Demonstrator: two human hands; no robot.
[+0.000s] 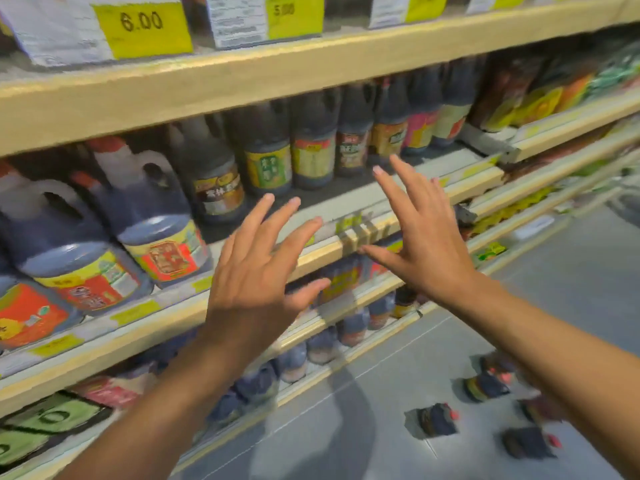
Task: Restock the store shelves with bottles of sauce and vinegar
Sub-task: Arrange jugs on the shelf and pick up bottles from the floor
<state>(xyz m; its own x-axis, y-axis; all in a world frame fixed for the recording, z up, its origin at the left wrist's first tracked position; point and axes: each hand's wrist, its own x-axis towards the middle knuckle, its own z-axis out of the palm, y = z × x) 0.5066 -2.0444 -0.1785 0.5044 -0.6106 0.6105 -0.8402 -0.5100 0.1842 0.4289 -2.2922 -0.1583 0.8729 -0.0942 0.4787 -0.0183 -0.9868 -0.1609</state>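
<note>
Both the left hand (256,271) and right hand (426,244) were held empty, fingers spread, before a shelf (346,209) with a bare front strip, while several bottles (485,386) were left waiting on the floor (381,427), the job judged unfinished

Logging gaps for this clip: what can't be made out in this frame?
- Head view: labels on the shelf bottles are blurred, so sauce and vinegar can't be told apart.
- Bottles on the floor are smeared; count unclear.
- Left hand and right hand hide part of the lower shelf.

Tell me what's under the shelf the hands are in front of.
Under that shelf are more dark bottles on lower shelves. The left hand and right hand cover some of them.
</note>
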